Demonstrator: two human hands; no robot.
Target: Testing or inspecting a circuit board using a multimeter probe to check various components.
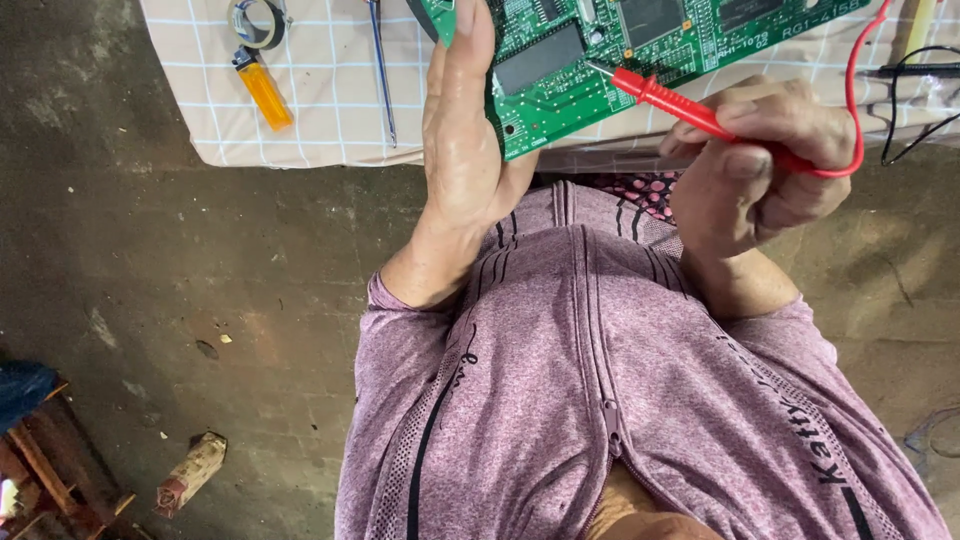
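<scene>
Fingers of the left hand (462, 130) are clamped on the edge of a green printed circuit board (600, 60); right hand (755, 160) fingers pinch a red probe with red wire (690, 112), its tip touching the board. Left of them, on the checked beige worktop (320, 110), lie an orange lighter (265, 92) and a tape roll (258, 20). Below is a dark concrete floor (180, 270).

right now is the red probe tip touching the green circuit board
Touching. The head view shows the red probe's metal tip set on the green circuit board beside a black chip, with no gap showing; the right hand holds the probe.
</scene>
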